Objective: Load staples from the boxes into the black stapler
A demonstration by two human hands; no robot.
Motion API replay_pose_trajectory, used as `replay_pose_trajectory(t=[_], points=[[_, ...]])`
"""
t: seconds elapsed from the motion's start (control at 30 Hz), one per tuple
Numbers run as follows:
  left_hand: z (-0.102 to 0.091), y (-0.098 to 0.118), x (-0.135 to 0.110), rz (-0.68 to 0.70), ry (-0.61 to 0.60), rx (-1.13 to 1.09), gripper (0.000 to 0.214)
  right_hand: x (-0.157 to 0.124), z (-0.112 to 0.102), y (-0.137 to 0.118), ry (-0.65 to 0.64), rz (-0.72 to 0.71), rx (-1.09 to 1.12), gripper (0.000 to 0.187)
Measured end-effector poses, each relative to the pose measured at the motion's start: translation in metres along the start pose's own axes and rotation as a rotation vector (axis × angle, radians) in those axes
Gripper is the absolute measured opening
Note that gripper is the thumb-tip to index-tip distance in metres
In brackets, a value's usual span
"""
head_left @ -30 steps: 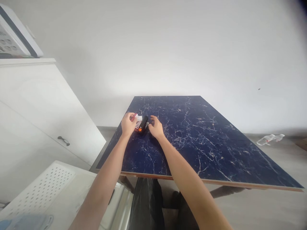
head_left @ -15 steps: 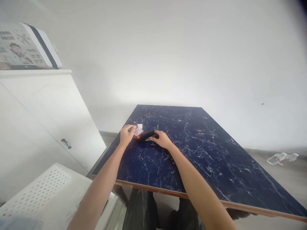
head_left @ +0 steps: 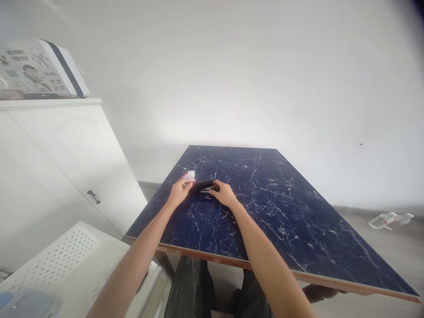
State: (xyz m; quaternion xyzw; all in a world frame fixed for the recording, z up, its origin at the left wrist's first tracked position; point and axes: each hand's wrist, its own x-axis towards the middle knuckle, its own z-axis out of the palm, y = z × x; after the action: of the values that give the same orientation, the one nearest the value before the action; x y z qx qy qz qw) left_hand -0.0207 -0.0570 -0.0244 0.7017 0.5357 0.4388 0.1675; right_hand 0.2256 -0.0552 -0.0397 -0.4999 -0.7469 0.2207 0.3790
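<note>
A small black elongated case (head_left: 202, 183) with silvery metal pieces (head_left: 206, 190) along its near side is held between my two hands over the blue marbled table (head_left: 265, 212). My left hand (head_left: 179, 192) pinches its left end with thumb and fingers. My right hand (head_left: 224, 193) is closed around the right end, thumb on the near side. Just behind my left fingers lies a red-and-white printed card or packet (head_left: 188, 177), partly hidden by them. A white slip (head_left: 191, 173) sits against it. What exactly the case holds is too small to make out.
A white cabinet (head_left: 59, 150) stands at the left, with a printed white case (head_left: 43, 70) on top. Lower left is a white perforated surface (head_left: 62, 251) with a bluish clear container (head_left: 29, 302). Clear plastic bottles (head_left: 391, 219) lie on the floor at right. A wall rises behind the table.
My left hand has let go of the red-and-white card and moved slightly right and nearer to grip the black case's left end. My right hand keeps its hold. The view has shifted slightly.
</note>
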Motion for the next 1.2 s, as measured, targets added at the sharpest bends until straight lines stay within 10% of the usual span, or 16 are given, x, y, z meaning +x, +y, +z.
replay_pose_trajectory(t=[0.43,0.67,0.83,1.2], points=[[-0.001,-0.010,0.001,-0.061,-0.061,-0.048,0.026,0.000,-0.003,0.002,0.072,0.028,0.105,0.041],[-0.011,-0.016,0.004,-0.049,0.317,0.110,0.027,-0.003,-0.015,0.005,0.028,-0.077,-0.182,0.030],[-0.017,-0.035,0.014,-0.104,0.267,0.150,0.022,-0.005,-0.023,0.004,0.018,-0.047,-0.301,0.028],[-0.008,-0.021,0.007,-0.102,0.243,-0.243,0.039,-0.001,-0.029,0.003,0.397,0.164,0.233,0.023]])
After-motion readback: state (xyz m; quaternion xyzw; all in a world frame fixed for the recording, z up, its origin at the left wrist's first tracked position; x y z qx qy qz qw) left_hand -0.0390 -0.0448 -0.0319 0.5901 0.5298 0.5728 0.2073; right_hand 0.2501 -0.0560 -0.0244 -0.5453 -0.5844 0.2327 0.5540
